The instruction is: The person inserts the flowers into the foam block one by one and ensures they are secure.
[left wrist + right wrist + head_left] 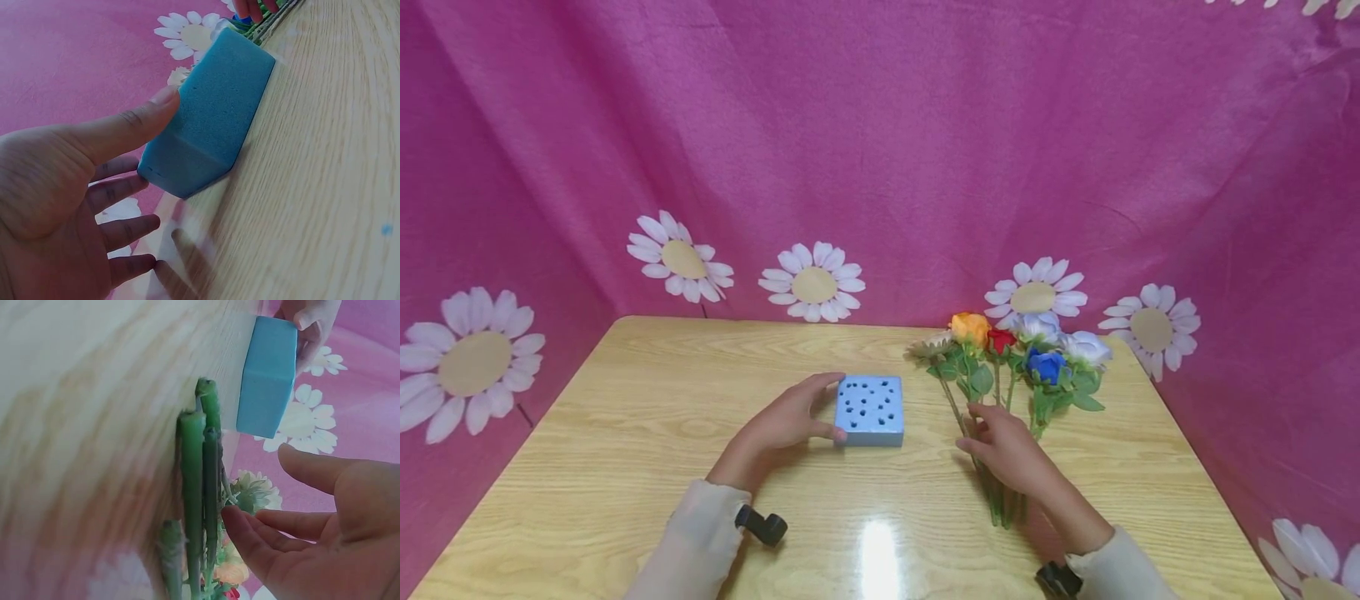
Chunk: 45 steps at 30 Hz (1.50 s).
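Observation:
A light-blue foam block (pixel 869 408) with many small holes in its top stands on the table. My left hand (pixel 786 419) holds it by its left end, the thumb (pixel 150 119) against the front face and the index finger round the back. The other left fingers are spread apart beside the block. Several artificial flowers lie to the right, among them an orange flower (pixel 970 328), a red rose (pixel 1001 341) and a blue rose (pixel 1046 365). Above their green stems (pixel 194 487) is my right hand (pixel 1011 450), thumb and fingers apart. Whether a fingertip touches a stem I cannot tell.
Two pale lilac-white flowers (pixel 1086 348) and a cream flower (pixel 931 345) lie at the bunch's edges. The wooden table (pixel 647 400) reaches back to a magenta curtain (pixel 880 150) printed with daisies. Black straps circle both wrists.

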### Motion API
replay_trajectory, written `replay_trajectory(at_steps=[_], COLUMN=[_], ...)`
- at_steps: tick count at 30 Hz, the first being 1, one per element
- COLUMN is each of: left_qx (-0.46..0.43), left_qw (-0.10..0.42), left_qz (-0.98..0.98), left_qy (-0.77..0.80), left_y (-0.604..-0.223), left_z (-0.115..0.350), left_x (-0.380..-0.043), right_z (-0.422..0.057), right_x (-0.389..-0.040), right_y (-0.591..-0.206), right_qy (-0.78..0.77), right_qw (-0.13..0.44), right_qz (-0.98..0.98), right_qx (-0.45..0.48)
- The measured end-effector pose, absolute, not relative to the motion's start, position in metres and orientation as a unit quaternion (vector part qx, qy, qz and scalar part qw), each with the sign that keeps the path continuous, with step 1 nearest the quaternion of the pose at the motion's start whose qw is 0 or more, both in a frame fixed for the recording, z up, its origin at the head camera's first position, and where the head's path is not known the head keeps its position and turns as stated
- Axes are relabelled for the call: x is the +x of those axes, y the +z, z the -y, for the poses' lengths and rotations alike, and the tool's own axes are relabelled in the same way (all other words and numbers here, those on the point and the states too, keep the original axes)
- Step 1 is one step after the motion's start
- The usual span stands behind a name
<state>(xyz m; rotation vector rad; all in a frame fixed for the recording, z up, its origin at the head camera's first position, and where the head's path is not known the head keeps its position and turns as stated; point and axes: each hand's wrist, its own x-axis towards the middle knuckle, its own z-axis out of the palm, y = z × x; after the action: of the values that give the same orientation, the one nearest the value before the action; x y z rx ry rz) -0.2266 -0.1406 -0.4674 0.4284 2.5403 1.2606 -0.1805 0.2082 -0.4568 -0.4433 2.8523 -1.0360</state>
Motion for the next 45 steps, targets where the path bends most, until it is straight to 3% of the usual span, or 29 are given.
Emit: replay_trajectory(at_steps=[28, 45], left_qx=[0.163, 0.158], left_qw=[0.126, 0.127], left_qz=[-0.871, -0.871], left_qy=[0.446, 0.447], left_y=[-0.468, -0.473], left_z=[0.144, 0.142], left_x=[-0.226, -0.226], right_z=[-0.205, -0.2], right_x=[-0.207, -0.215], right_y=[-0.466, -0.466], right_qy=[-0.391, -0.292], right_qw=[0.048, 0.027], right_qz=[-0.914, -0.949], right_qx=[-0.091, -0.117])
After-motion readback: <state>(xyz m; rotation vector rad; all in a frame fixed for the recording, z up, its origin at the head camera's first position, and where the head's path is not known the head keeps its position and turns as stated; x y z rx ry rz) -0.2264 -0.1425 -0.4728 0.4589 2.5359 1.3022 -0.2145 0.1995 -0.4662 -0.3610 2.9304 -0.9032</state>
